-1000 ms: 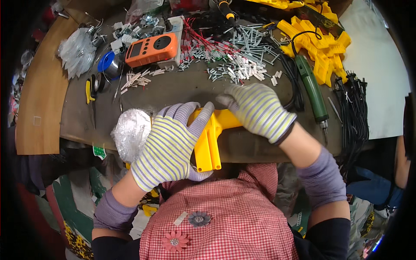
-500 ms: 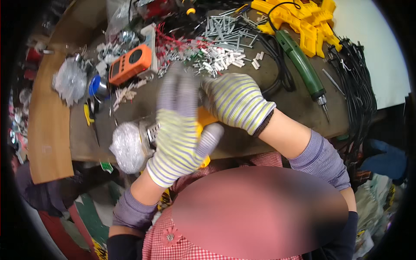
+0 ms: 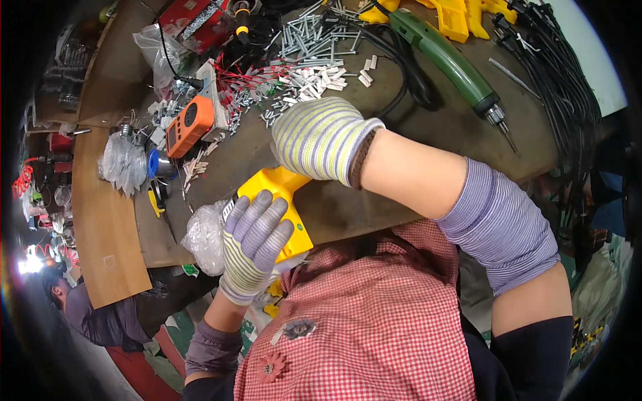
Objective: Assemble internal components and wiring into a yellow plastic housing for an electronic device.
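Observation:
On the near edge of the bench lies a yellow plastic tool body with a handle-like part running to the right. A clear plastic-wrapped end is beside its left side. My left hand, in a striped glove with grey fingers, rests on the yellow body, its fingers stretched out flat. My right hand, gloved too, is curled above the handle-like part. Its fingers point away and are hidden, so what they hold cannot be made out. Just beyond it lie small white blocks.
An orange meter, a blue-rimmed spool and yellow-handled pliers lie left. Long screws are heaped at the back. A green electric screwdriver and black cables lie right. Another person is at far left.
My left hand has come down and nearer, off its raised position, onto the yellow body. The right hand has shifted left. The view has tilted, showing more of the yellow body.

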A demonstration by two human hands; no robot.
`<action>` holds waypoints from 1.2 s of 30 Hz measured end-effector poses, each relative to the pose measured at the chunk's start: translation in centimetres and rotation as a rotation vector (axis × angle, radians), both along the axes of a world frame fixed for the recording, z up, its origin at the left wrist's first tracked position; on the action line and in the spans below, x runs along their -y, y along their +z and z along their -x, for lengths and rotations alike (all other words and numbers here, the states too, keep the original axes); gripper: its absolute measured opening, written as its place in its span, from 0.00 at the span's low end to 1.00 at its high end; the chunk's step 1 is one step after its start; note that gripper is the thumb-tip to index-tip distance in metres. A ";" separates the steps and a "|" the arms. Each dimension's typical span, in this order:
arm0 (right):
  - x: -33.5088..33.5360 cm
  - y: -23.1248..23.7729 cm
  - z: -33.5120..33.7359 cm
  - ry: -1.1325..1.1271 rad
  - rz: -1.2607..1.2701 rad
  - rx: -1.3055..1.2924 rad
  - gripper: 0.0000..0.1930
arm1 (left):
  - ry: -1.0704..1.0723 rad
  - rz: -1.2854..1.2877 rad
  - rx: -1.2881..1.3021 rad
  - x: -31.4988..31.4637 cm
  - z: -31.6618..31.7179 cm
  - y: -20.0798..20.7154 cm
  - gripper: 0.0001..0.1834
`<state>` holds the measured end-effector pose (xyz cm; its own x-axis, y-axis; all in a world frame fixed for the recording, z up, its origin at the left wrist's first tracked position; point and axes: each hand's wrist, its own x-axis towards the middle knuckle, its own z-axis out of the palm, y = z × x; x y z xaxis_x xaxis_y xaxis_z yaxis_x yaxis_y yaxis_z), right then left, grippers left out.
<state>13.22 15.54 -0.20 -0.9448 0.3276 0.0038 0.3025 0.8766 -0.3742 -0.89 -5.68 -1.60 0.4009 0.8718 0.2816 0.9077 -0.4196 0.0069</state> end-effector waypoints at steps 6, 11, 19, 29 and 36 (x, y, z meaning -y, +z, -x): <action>-2.0 -0.9 2.1 0.271 -0.176 0.069 0.10 | -0.021 0.095 0.291 -2.5 0.6 2.0 0.32; -3.6 -0.1 4.1 0.383 -0.216 0.343 0.10 | -0.035 0.068 0.548 -3.6 1.4 4.0 0.36; -3.0 1.6 4.1 -0.088 0.567 0.525 0.20 | 0.051 0.054 0.543 -4.3 3.0 4.4 0.37; -4.1 -1.1 4.5 0.297 0.036 0.159 0.12 | 0.028 0.121 0.644 -5.1 2.8 4.3 0.35; -3.6 -0.9 4.6 0.237 0.032 0.193 0.14 | -0.005 0.108 0.627 -4.6 3.6 3.4 0.33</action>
<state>8.62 19.10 -1.13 -0.9773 0.0950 -0.1896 0.1590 0.9198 -0.3587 -4.46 -1.05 1.81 0.1925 0.9069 0.3747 0.7152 -0.3911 0.5792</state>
